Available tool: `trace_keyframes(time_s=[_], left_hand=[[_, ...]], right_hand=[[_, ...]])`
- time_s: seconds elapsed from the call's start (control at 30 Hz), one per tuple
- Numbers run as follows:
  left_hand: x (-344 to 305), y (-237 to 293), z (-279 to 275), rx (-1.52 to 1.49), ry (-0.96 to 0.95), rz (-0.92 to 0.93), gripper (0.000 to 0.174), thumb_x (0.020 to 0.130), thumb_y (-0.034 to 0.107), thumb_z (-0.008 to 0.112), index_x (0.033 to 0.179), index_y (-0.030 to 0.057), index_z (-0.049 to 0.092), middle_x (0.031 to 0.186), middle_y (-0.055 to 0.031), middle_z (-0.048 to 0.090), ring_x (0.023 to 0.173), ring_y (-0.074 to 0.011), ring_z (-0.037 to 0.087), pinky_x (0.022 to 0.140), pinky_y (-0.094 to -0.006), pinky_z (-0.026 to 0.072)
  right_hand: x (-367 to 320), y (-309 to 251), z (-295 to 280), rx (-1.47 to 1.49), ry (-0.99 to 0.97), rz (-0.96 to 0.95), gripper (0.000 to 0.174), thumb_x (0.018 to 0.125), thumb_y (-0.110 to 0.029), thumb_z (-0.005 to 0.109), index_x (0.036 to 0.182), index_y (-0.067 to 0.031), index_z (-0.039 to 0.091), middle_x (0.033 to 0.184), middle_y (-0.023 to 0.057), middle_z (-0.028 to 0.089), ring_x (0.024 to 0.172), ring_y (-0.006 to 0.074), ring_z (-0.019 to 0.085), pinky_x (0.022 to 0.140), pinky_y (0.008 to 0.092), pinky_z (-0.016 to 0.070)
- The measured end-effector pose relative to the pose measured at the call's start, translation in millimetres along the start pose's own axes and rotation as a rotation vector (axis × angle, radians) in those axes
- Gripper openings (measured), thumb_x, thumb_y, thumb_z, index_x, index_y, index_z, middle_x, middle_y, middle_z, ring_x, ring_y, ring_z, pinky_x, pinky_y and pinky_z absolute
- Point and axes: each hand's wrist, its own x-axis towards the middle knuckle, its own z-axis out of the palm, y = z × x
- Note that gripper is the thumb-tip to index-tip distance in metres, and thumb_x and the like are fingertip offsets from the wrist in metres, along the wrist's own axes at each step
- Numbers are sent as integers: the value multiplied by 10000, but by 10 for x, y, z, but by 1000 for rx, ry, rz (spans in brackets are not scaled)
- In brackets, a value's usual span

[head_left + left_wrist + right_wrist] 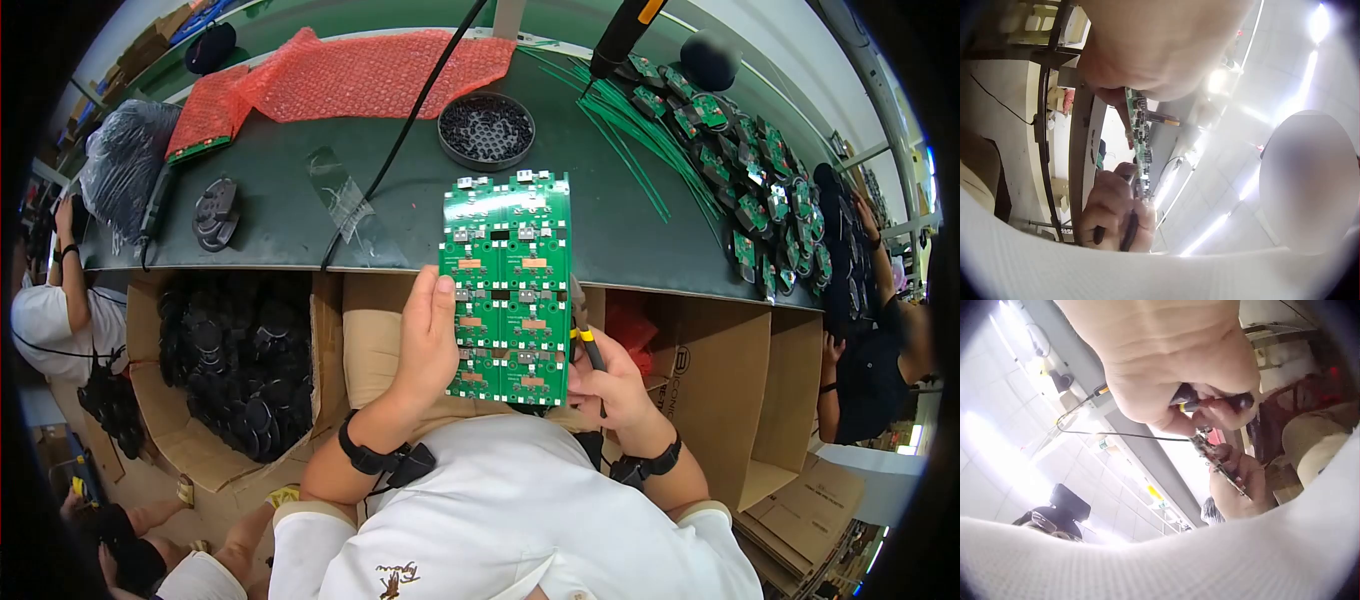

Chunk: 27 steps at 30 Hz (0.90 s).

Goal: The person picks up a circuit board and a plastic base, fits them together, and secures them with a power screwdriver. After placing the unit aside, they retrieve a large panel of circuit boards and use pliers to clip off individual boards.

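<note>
A green circuit board panel (512,335), with rows of repeated small boards, is held up before the chest, past the bench's front edge. My left hand (428,345) grips its left edge, thumb on the front face. At the lower right edge my right hand (628,395) holds pliers (593,350) with black and yellow handles, their metal jaws up against the panel's side. The left wrist view catches the panel (1141,140) edge-on between both hands. In the right wrist view, a black handle end (1241,402) pokes out of the right hand's curled fingers.
On the bench a round dish (447,152) holds small black parts. Green strips (625,130) and a heap of board assemblies (755,200) lie to the right, under a hanging power screwdriver (622,40). Red bubble wrap (350,80) lies behind. Cardboard boxes (325,350) stand below the front edge.
</note>
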Motion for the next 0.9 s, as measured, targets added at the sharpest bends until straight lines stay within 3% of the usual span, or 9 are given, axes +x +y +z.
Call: trace_keyframes(time_s=[0.17,0.3,0.57,0.9], left_hand=[[-16,-53,-18,126,-3,62,338,1145,277,344,1108,14,553,943,-29,616,855,-72,554,770,-278,490],[-75,-16,7,220,-17,88,352,1142,291,348,1094,9,553,930,-69,646,843,-109,574,769,-318,494],[-90,39,-10,298,-8,129,353,1142,290,348,1075,12,555,896,-62,631,816,-108,562,744,-315,487],[-114,-84,-17,296,-7,91,310,1137,255,365,1008,16,515,829,-56,584,763,-107,517,700,-317,465]], right_hand=[[133,-153,-64,-399,198,-56,355,872,-7,589,1223,-48,553,881,-29,528,724,54,470,612,228,389],[208,-265,-137,-491,232,-44,317,867,-37,584,1184,-47,570,876,-35,539,737,48,490,621,217,406],[207,-229,-20,-460,272,-105,359,882,-43,587,1240,-19,562,872,-25,537,703,67,490,614,240,415],[146,-168,-54,-474,293,-8,335,893,-38,597,1225,-15,560,880,-17,524,695,71,485,597,243,405]])
